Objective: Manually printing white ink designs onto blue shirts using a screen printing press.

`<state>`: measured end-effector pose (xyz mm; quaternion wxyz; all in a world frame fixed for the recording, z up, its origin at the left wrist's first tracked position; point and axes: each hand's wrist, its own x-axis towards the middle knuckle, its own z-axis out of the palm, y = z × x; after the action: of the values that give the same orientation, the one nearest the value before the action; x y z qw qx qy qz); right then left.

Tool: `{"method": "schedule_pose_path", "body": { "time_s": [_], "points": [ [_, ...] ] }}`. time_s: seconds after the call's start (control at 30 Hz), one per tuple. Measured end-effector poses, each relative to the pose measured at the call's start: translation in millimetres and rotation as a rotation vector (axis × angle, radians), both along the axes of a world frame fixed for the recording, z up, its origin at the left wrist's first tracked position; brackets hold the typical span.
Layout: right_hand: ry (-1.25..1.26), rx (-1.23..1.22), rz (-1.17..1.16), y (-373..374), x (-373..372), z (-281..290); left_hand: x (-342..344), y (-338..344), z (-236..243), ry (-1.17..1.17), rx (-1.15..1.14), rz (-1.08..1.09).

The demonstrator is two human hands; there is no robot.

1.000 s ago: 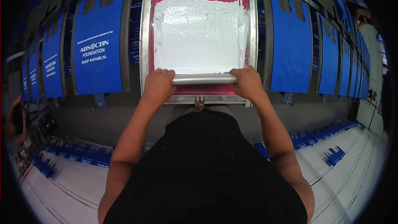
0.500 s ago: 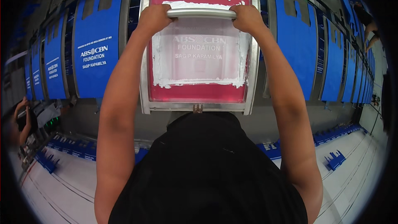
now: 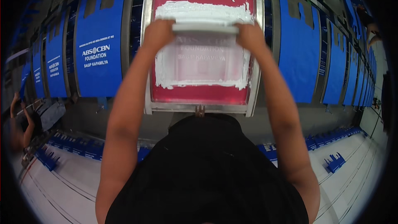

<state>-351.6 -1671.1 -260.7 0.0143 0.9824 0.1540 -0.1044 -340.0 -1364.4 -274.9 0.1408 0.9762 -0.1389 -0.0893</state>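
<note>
Both my hands grip a squeegee (image 3: 205,28) by its pale bar, my left hand (image 3: 159,35) at the left end and my right hand (image 3: 251,36) at the right end. Under it lies a screen-printing frame (image 3: 148,74) of metal with a red mesh (image 3: 203,96). White ink (image 3: 188,8) forms a thick band just beyond the squeegee and ragged borders at the sides and near edge. Pale lettering shows through the thinly coated middle of the mesh. The squeegee and hands are blurred by motion.
Blue cut bag panels (image 3: 99,37) with white print lie on boards to the left, and plain blue panels (image 3: 299,54) lie to the right. More blue pieces (image 3: 336,162) rest on the white surface behind me. Other people (image 3: 25,120) are at the far left and upper right.
My hands and the squeegee have come nearer to me over the mesh. A wider band of white ink now shows beyond the squeegee. The person at far left has shifted their arms.
</note>
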Motion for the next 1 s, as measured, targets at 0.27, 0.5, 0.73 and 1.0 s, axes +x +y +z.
{"method": "schedule_pose_path", "body": {
  "time_s": [0.27,0.5,0.73,1.0],
  "points": [
    [0.206,0.108,-0.054,6.9,-135.9,42.1,-137.3,16.6,30.7,0.141,-0.135,-0.069],
    [0.061,0.055,-0.053,-1.2,-66.1,-3.1,-59.7,-0.9,-2.5,0.083,-0.008,0.002],
    [0.189,0.045,-0.051,8.1,-33.0,39.2,-36.2,9.3,23.0,0.088,-0.034,-0.037],
    [-0.070,0.267,-0.014,4.9,-133.3,2.8,-127.3,10.2,-6.2,0.047,-0.122,-0.023]
  ]
}}
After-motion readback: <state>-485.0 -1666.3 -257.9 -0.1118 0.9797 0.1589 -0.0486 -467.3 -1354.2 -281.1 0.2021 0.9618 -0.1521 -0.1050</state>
